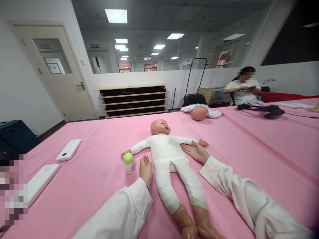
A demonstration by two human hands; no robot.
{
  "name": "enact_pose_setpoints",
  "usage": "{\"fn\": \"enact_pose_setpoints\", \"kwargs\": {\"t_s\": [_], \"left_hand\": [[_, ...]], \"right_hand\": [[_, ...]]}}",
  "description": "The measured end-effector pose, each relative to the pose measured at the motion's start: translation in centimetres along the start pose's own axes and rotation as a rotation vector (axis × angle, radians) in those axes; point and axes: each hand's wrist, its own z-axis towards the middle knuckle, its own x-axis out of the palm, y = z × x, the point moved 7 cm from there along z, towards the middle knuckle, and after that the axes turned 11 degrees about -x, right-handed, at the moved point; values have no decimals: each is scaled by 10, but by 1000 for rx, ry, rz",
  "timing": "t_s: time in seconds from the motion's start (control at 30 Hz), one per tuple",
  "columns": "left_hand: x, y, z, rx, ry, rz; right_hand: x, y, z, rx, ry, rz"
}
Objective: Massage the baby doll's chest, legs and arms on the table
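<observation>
A baby doll in a white suit lies on its back on the pink table, head away from me, arms spread. My left hand rests on the cloth beside the doll's hip, fingers loosely together, holding nothing. A small white bottle with a green cap stands upright just left of that hand. My right hand lies flat, fingers extended, against the doll's arm near its side. Both my arms wear white sleeves.
A second doll lies at the table's far edge. Two white flat devices lie at the left. A black strap or bag rests at far right. A person sits behind the table by a chair. Shelving stands against the wall.
</observation>
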Motion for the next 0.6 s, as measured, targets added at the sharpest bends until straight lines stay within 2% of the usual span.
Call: {"fn": "enact_pose_setpoints", "kwargs": {"t_s": [0.1, 0.27, 0.47, 0.6], "left_hand": [[11, -6, 24, -180, 73, -168], [26, -21, 50, -294, 191, -266], [37, -24, 67, -231, 192, -392], [31, -19, 72, -78, 37, -457]], "right_hand": [[-7, 5, 15, -53, -72, 109], [-23, 14, 16, -63, -4, 169], [-28, 16, 11, -80, -47, 144], [-28, 14, 6, -72, -100, 138]]}}
